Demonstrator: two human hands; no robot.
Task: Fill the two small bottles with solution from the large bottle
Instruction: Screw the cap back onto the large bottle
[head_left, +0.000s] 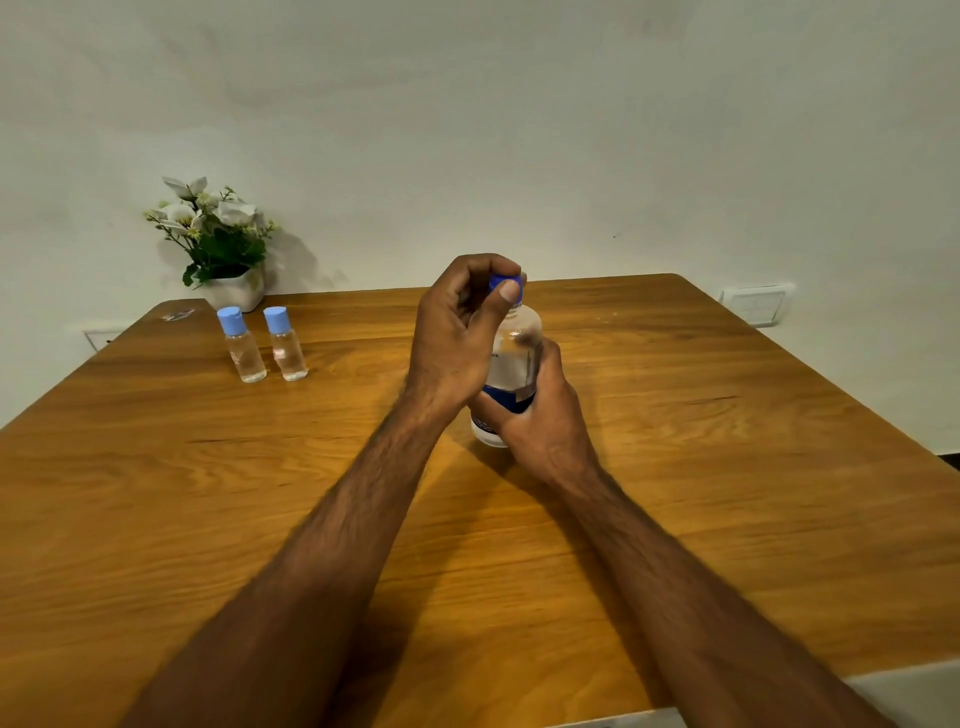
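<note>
The large clear bottle (511, 358) with a dark blue label stands upright near the middle of the wooden table (727, 467). My right hand (540, 410) grips its lower body. My left hand (457, 327) curls over the top, with thumb and fingers round the blue cap (503, 283). Two small clear bottles stand upright side by side at the far left, each with a light blue cap on: one (243, 345) on the left, the other (284, 344) just right of it. Both hold clear liquid.
A white pot of artificial flowers (221, 244) stands at the far left corner behind the small bottles. A small scrap (176, 314) lies near that corner. A wall switch plate (756, 304) is beyond the table's right edge.
</note>
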